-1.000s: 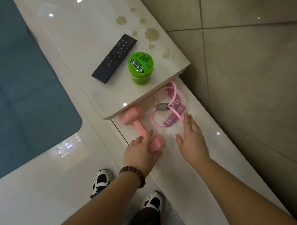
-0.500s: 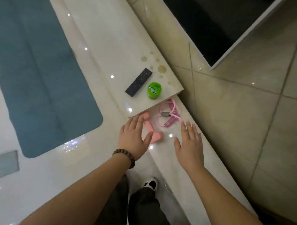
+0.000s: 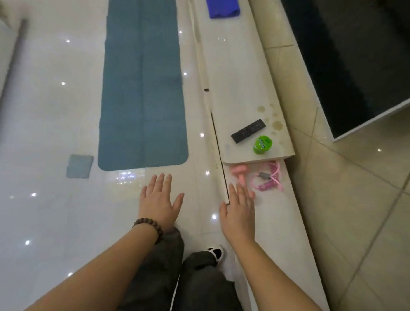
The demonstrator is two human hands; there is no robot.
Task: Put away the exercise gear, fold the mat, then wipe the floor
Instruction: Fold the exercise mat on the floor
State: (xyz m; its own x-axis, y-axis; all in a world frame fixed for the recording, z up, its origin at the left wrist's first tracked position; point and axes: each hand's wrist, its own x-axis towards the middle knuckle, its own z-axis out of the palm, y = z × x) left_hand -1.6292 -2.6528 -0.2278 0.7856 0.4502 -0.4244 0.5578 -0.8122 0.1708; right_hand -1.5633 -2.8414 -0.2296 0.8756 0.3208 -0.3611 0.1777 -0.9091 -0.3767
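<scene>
A pink dumbbell [image 3: 239,172] and a pink resistance band [image 3: 270,178] lie on the lower shelf of the cream TV stand [image 3: 278,217], partly under its upper top. The long teal mat [image 3: 142,82] lies flat on the glossy floor to the left. A small grey-blue cloth [image 3: 79,166] lies beside the mat's near corner. My left hand [image 3: 159,201] hovers over the floor with fingers spread, holding nothing. My right hand [image 3: 240,209] is spread above the stand's front edge, covering the dumbbell's near end and holding nothing.
A black remote [image 3: 248,131] and a green jar [image 3: 262,145] sit on the stand's upper top [image 3: 237,81]. A blue folded cloth [image 3: 222,4] lies at its far end. A dark TV screen [image 3: 358,56] hangs on the tiled wall at right. My shoe [image 3: 216,252] shows below.
My left hand has let go of the dumbbell and drawn back left over the floor. The right hand has pulled back from the band. My view has risen and swung left toward the mat.
</scene>
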